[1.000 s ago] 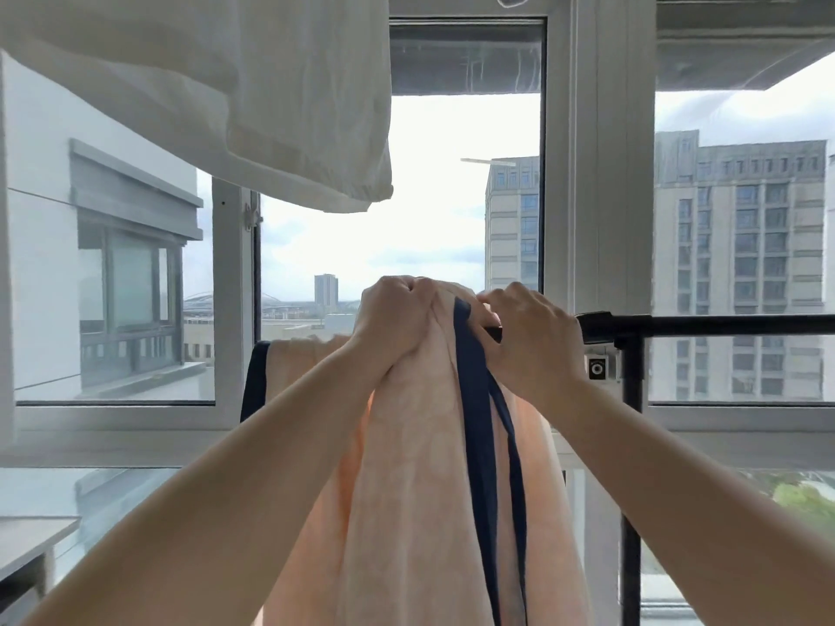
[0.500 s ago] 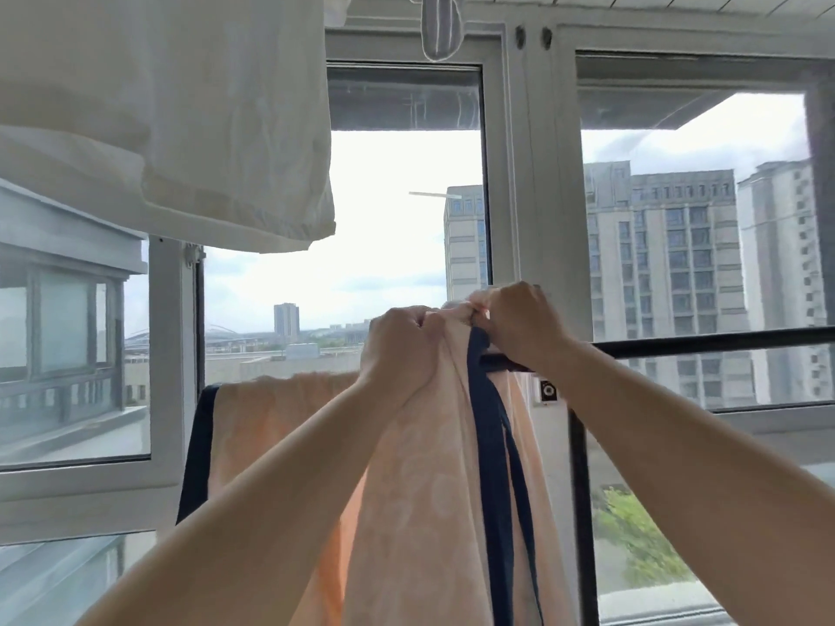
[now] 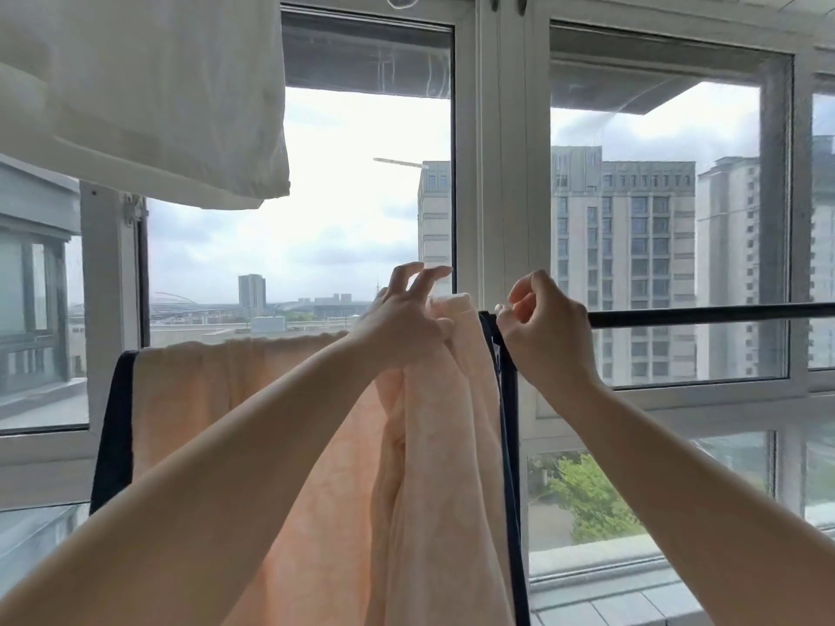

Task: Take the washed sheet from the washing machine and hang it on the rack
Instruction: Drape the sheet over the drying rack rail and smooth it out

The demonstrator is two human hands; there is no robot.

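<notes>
1. We see the peach sheet with navy edging draped over the black rack bar, bunched at its right end.
2. Bar runs horizontal, bare further right.

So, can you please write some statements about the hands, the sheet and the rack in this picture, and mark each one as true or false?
1. The peach sheet with the dark blue border hangs over the black rack bar. True.
2. The left hand has its fingers spread above the bunched fabric. True.
3. The right hand rests flat on the window sill. False: it is up at the bar, beside the sheet's blue edge, fingers curled.
4. The sheet covers the whole bar. False: the bar's right stretch is bare.
5. A white cloth hangs overhead at upper left. True.
</notes>
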